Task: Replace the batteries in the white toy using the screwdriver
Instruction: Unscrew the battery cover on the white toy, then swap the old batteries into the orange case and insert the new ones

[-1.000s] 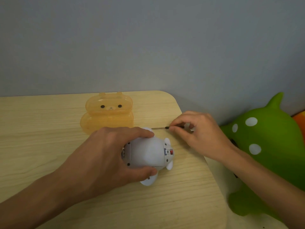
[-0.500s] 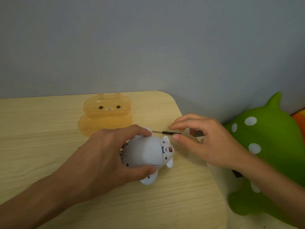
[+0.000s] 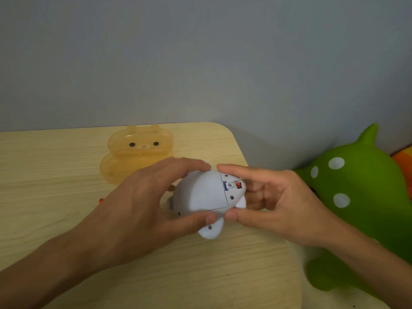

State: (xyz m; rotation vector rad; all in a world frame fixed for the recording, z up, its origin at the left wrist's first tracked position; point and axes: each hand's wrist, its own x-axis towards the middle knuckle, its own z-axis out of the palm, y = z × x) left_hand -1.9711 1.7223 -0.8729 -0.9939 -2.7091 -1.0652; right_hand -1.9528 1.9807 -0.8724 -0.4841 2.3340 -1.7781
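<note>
Wooden table (image 3: 44,175), grey wall (image 3: 200,63) behind. White toy (image 3: 200,192) sits near the table's right edge, toward the far right corner, with screw holes and a red switch facing up. Left hand (image 3: 133,208) grasps its body, fingers over the top, thumb below. Right hand (image 3: 278,204) pinches its right end between forefinger and thumb. Orange bear box (image 3: 138,148) just behind, partly blocked by the left hand. Green spotted toy (image 3: 356,186) beyond the right edge.

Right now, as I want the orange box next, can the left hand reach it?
Probably, once freed: the left hand grips the toy, yet the orange box lies just behind it, nothing between.
</note>
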